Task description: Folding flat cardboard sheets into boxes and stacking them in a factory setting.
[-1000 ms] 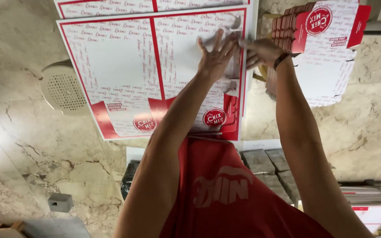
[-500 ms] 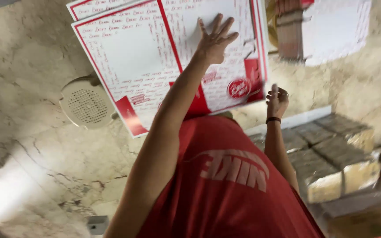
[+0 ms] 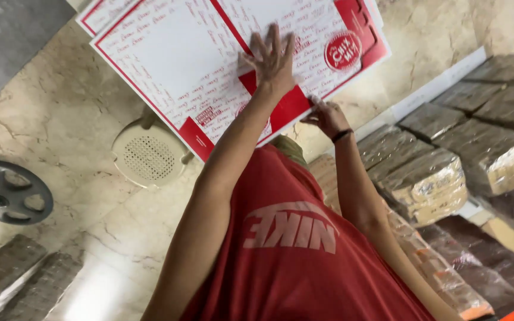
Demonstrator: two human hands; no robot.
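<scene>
1. The left hand (image 3: 273, 59) lies flat on the flattened cardboard box (image 3: 209, 65), fingers spread wide and pointing toward 12 o'clock; it presses on the sheet and grips nothing.
2. The right hand (image 3: 326, 117) sits at about 4 o'clock from the left hand, at the near edge of the box; its fingers curl against that edge; whether they pinch it cannot be told; a dark band circles the wrist.
3. The box, white with red borders and red flaps, fills the upper middle of the view, tilted, its long side running from 10 o'clock to 2 o'clock; the corner of a second sheet (image 3: 99, 13) shows beneath it at 10 o'clock.
4. A round cream vented cover (image 3: 149, 156) lies on the marble floor (image 3: 49, 113) at 7 o'clock from the box; a dark wheel (image 3: 8, 191) stands at 9 o'clock in the view.
5. Wrapped bundles (image 3: 447, 172) are stacked at 3 o'clock, beside the right arm.
6. A red shirt (image 3: 292, 255) fills the lower middle.
</scene>
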